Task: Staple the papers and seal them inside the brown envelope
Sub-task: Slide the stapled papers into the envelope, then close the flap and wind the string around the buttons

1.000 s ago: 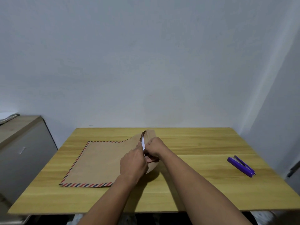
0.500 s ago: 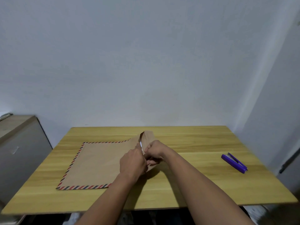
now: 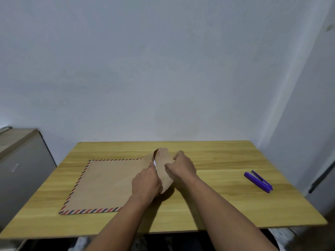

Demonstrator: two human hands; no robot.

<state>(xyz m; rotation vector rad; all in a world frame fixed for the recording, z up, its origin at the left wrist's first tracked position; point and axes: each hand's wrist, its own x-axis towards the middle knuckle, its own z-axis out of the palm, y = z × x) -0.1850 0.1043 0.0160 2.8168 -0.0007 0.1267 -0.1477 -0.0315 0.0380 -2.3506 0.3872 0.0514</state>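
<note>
Right hand (image 3: pixel 182 166): grip pinches the raised flap (image 3: pixel 163 165) of the brown envelope (image 3: pixel 108 182). Left hand (image 3: pixel 146 183): grip curled at the envelope mouth, where white paper (image 3: pixel 154 163) shows. Envelope lies flat on the tabletop (image 3: pixel 217 205); purple stapler (image 3: pixel 258 181) well apart, right.

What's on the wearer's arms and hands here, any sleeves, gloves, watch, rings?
Nothing worn that shows. The left hand and right hand are bare, no gloves. Both forearms are uncovered up to the bottom edge of the head view, so no sleeves or cuffs appear. No watch or wristband at either wrist; no ring is visible, though most fingers are hidden.
</note>
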